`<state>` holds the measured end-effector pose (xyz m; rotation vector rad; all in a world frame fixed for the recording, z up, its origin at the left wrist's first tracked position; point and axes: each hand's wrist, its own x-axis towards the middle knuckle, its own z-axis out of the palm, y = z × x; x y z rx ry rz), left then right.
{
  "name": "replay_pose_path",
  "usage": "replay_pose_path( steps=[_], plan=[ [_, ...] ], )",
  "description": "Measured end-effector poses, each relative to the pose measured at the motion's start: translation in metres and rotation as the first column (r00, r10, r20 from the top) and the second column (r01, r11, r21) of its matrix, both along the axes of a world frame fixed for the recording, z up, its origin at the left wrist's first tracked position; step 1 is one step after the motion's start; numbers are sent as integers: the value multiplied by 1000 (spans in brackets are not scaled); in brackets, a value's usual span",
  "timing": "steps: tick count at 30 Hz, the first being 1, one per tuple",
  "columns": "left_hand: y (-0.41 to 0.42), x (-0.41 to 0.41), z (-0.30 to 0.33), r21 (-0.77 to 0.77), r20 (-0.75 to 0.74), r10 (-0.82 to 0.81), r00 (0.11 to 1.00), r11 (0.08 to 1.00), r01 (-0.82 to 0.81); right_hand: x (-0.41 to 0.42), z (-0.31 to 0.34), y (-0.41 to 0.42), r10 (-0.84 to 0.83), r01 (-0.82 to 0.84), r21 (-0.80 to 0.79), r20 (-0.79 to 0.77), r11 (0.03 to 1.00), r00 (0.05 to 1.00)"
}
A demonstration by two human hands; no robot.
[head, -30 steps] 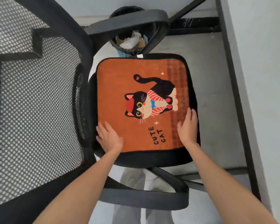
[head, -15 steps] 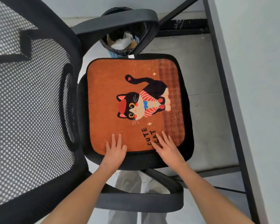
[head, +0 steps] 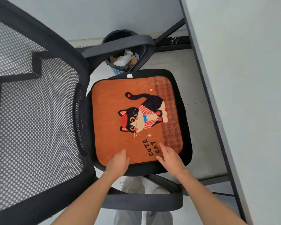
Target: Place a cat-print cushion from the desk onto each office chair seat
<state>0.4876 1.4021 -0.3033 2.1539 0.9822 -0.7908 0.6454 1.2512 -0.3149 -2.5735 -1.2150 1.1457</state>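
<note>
An orange cushion [head: 113, 111] printed with a black cat and the words CUTE CAT lies flat on the black seat [head: 186, 127] of an office chair. Over the cushion's near edge, left of the lettering, is my left hand [head: 118, 163], its fingers straight and together. My right hand [head: 170, 157] is over the near edge too, just right of the lettering, fingers extended. Whether the hands press the cushion or hover just above it I cannot tell. Neither hand grips anything.
The chair's mesh backrest [head: 31, 119] fills the left. One black armrest [head: 120, 44] crosses at the far side, another [head: 144, 202] at the near side. A waste bin [head: 123, 60] with paper stands behind the chair. A white desk [head: 250, 95] runs along the right.
Both hands have drawn back from the cushion's sides to its near edge and come closer together. The view has pulled back and shifted, so the chair sits lower in frame.
</note>
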Motion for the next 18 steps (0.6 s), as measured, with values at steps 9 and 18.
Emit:
replay_pose_path(
  steps=[9,18],
  plan=[
    [-35,14,170,-312,432,445,784,890,-333,-21,172,-33,-652,741,243,-358,626,668],
    [-134,-3,291,-476,585,285,759,879,36,-100,317,-195,-764,871,472,-511,134,394]
  ],
)
